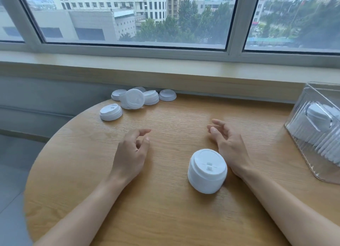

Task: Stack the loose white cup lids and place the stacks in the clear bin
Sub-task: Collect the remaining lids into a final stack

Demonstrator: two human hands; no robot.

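Stack of lids (207, 171): sits on the round wooden worktop (165, 209) closest to you, between your forearms, just beside your right wrist; its axis runs upright with a slight tilt, sip-tab top facing up.
Left hand (131, 153): rests on the worktop, fingers loosely curled, holding nothing.
Right hand (228, 144): lies palm inward, fingers relaxed and spread, holding nothing.
Clear bin (316, 133): at your right edge; a lid stack lies inside on its side.
Loose lids (136, 99): clustered at the far left edge under the window sill (165, 74), mostly flat, one tipped up.
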